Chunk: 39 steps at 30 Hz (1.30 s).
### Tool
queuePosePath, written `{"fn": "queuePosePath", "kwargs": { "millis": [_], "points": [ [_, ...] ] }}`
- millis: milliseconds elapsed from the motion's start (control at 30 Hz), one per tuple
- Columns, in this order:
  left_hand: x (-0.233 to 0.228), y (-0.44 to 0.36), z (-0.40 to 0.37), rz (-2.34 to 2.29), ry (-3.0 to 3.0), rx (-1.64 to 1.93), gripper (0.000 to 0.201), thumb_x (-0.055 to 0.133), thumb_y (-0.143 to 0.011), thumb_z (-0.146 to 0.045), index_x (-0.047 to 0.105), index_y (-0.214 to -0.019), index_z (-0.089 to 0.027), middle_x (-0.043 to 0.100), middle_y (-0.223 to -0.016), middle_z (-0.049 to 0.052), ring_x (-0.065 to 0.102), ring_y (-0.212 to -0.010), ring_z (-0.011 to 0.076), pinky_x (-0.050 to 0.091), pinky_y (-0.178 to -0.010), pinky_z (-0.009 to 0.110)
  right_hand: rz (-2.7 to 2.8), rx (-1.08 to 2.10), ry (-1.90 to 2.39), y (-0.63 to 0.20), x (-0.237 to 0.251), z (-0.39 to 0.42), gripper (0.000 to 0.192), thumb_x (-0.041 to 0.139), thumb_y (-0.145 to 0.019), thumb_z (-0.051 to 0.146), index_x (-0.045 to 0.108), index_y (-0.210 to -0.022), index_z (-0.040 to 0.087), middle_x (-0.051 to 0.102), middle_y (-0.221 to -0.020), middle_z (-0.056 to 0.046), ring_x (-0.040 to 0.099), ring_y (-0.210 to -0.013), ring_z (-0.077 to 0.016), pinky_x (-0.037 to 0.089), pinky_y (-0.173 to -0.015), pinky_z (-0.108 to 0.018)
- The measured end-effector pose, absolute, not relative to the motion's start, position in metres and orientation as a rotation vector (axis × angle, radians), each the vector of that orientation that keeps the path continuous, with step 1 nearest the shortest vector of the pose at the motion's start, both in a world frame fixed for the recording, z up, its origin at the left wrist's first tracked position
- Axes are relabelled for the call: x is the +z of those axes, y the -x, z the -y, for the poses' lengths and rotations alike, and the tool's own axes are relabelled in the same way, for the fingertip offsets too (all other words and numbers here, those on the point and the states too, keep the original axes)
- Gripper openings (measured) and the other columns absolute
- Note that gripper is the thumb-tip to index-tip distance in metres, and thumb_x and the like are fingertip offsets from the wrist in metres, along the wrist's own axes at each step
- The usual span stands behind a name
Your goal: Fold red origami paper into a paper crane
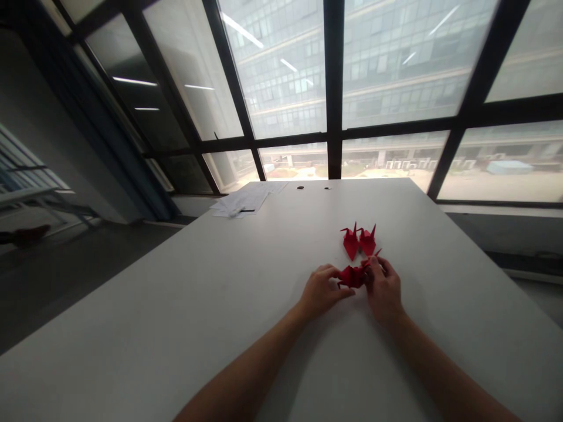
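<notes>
A red origami crane (pixel 352 276) is held between my two hands, just above or on the white table (pixel 246 281); I cannot tell which. My left hand (pixel 322 291) is closed on the crane's left end, where a thin folded point sticks down by the thumb. At the other end, my right hand (pixel 384 290) pinches a part of red paper, and a pointed tip shows above its fingers. Just beyond stand two more red paper cranes, a left one (pixel 350 243) and a right one (pixel 367 241), side by side with their points up.
Loose white papers (pixel 246 200) with a dark pen-like item (pixel 247 210) lie at the table's far left. Two round holes, one of them dark (pixel 300 187), sit near the far edge. Large framed windows rise behind the table, and a dark blue curtain (pixel 101 117) hangs at left.
</notes>
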<state>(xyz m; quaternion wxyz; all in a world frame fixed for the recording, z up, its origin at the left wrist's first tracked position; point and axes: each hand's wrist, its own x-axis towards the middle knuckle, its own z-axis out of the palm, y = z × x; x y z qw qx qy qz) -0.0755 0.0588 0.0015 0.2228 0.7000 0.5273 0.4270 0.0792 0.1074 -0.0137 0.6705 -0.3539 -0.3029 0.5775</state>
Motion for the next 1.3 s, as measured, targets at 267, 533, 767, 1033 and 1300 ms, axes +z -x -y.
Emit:
{"fn": "queuePosePath", "kwargs": {
  "millis": [267,533,767,1033,1300],
  "points": [
    [-0.001,0.074,-0.063,-1.437,-1.758,1.204,0.022,0.061,-0.089,-0.031,0.071,-0.102,-0.017,0.073,-0.090,0.004,0.062,-0.075,0.0163,0.045,-0.067,0.025,0.752,1.282,0.793,-0.078,-0.018,-0.108,0.040,0.079,-0.072,0.051,0.063,-0.088,0.019,0.063,-0.070,0.003,0.056,-0.054,-0.0114,0.050,-0.051,-0.026],
    [0.005,0.073,-0.060,-1.662,-1.727,1.432,0.013,0.056,-0.089,-0.028,0.065,-0.086,-0.018,0.070,-0.081,0.004,0.061,-0.072,0.0174,0.045,-0.069,0.028,1.108,0.918,0.852,-0.074,-0.008,-0.093,0.022,0.070,-0.083,0.040,0.064,-0.089,0.020,0.065,-0.078,-0.001,0.061,-0.068,-0.0156,0.051,-0.061,-0.027],
    [0.001,0.078,-0.062,-1.575,-1.417,1.599,0.023,0.055,-0.093,-0.040,0.058,-0.091,-0.018,0.070,-0.076,0.004,0.065,-0.065,0.0165,0.045,-0.056,0.023,1.491,0.657,0.664,-0.069,0.001,-0.075,0.003,0.060,-0.089,0.021,0.063,-0.089,0.022,0.067,-0.099,-0.006,0.063,-0.092,-0.0202,0.052,-0.077,-0.034],
    [0.005,0.077,-0.060,-1.304,-1.292,1.642,0.034,0.064,-0.089,-0.045,0.053,-0.106,-0.018,0.072,-0.087,0.005,0.068,-0.072,0.0163,0.051,-0.062,0.023,1.608,0.603,0.590,-0.067,0.003,-0.071,0.009,0.057,-0.089,0.015,0.061,-0.092,0.023,0.066,-0.105,-0.008,0.064,-0.096,-0.0207,0.054,-0.082,-0.036],
    [0.007,0.080,-0.064,-1.319,-1.379,1.689,0.029,0.070,-0.085,-0.039,0.064,-0.103,-0.017,0.073,-0.102,0.010,0.069,-0.094,0.0214,0.052,-0.086,0.033,1.598,0.562,0.587,-0.067,0.003,-0.072,0.010,0.057,-0.088,0.016,0.062,-0.091,0.023,0.066,-0.104,-0.009,0.063,-0.100,-0.0231,0.053,-0.089,-0.041]
  ]
}}
